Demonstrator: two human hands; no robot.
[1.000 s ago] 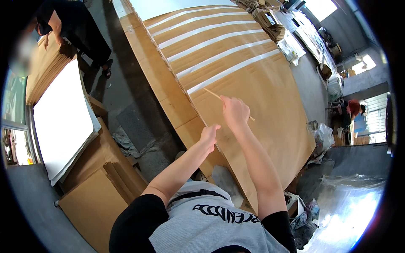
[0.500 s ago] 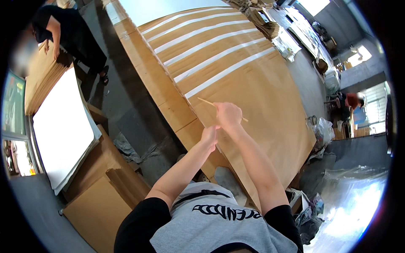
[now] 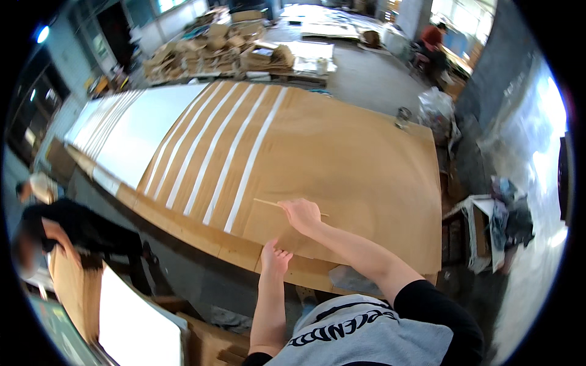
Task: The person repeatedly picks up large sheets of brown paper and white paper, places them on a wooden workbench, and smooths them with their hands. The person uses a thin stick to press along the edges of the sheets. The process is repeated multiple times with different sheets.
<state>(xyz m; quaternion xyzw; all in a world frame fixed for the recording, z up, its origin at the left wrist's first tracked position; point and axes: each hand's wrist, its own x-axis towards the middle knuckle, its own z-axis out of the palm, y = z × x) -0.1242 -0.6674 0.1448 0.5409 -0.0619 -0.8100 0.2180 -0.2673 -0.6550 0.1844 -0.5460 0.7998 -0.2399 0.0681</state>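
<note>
While gripping a thin wooden stick (image 3: 287, 206), right hand (image 3: 302, 215) closed on its middle, stick lying flat across brown cardboard sheet (image 3: 348, 165). Left hand (image 3: 274, 259) with fingers spread and pressed flat on the sheet's near edge, holding nothing. Sheet spread over a large counter (image 3: 183, 229), several white strips (image 3: 229, 158) running lengthwise on it just left of the stick. Farther left, a white sheet (image 3: 131, 131). Beside the counter at lower left, a person in black (image 3: 82, 229), bent over. Beyond, piled cardboard stacks (image 3: 217, 52).
</note>
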